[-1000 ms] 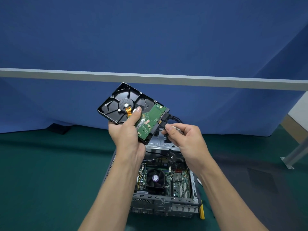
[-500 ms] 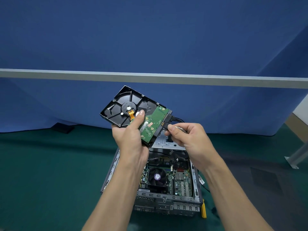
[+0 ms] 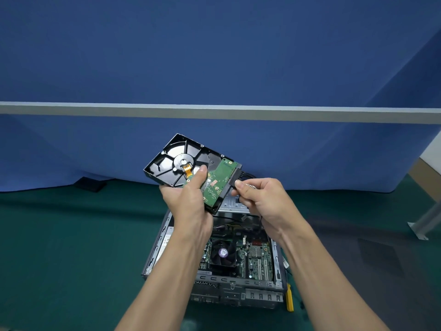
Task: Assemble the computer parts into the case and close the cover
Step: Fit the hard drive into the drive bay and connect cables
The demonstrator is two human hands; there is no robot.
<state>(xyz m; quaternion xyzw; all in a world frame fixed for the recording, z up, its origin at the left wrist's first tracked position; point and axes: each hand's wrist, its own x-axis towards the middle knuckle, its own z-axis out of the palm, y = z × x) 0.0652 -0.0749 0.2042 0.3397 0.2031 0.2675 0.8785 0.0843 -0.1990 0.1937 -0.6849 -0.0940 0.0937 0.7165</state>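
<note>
Green matting carries our open grey metal computer case point(image 3: 276, 278). Above it our left hand point(image 3: 188, 199) grips the black hard drive point(image 3: 191, 168); our right hand point(image 3: 260, 199) pinches its black cable plug point(image 3: 235, 182). Mounting and cover remain.

Hard drive point(image 3: 181, 163): the left hand point(image 3: 188, 204) is gripping over its near corner, and the fingers underneath are hiding from us.
Plug point(image 3: 235, 182): the right hand point(image 3: 262, 204) is pinching it at the drive's connector edge. The thumb is covering the joint, so seated or not, can't tell.
Cables point(image 3: 248, 174): black strands are vanishing behind the right hand.
Computer case point(image 3: 278, 263): the left forearm point(image 3: 174, 266) is masking its left half, and its far end is ducking behind drive and hands.
Yellow piece point(image 3: 289, 299): peeking out at the case's near right corner, unidentifiable.
Forearms point(image 3: 334, 278): both are running off the bottom edge.
Metal leg point(image 3: 427, 220): at the surface's right edge, getting clipped by the frame.
</note>
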